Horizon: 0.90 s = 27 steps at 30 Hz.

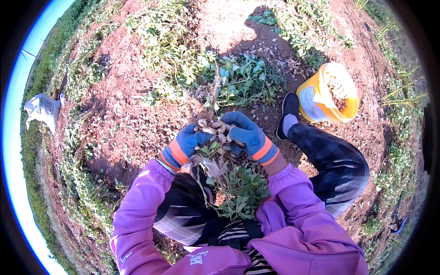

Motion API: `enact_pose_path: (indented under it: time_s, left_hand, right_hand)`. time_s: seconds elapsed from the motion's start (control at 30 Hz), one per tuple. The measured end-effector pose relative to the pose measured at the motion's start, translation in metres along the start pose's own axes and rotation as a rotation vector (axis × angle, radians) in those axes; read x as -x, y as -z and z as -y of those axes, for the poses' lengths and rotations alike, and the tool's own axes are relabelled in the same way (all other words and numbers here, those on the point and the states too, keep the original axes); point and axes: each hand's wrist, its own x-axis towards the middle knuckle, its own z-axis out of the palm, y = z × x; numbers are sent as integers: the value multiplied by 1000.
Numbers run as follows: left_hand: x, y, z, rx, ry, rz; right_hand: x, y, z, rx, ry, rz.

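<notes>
Both my hands wear blue work gloves with orange bands and meet in front of me around a peanut plant (pixel 245 185). A cluster of peanuts (pixel 214 129) hangs at its root end, between the gloves. From the left, my left hand (pixel 189 141) closes on the cluster. On the other side my right hand (pixel 245 134) is curled round several pods, its fingertips partly hidden. The leafy stems trail down toward my lap, and thin roots (pixel 215 87) point away from me.
A yellow bucket (pixel 316 98) partly filled with peanuts tilts beside my right shoe (pixel 288 110). Pulled green plants (pixel 250 80) lie ahead on reddish soil (pixel 121 137). Farther left stands a white sack (pixel 43 110). More plants (pixel 167 46) run in rows.
</notes>
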Motion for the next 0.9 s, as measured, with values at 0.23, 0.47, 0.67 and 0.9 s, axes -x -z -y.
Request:
enact_pose_path:
  time_s: [0.23,0.47,0.67,0.9]
  left_hand:
    - [-11,11,19,65,38,72]
    - [-16,12,29,36,-20,73]
    - [-16,8,31,2,-57,57]
    - [-14,5,29,30,-59,56]
  right_hand:
    - [-8,-2,-7,627,239,-44]
    - [-9,-11,-16,907,354,-169]
    - [-6,-8,-15,790,241,-121]
    - [-13,-2,-28,662,206,-235]
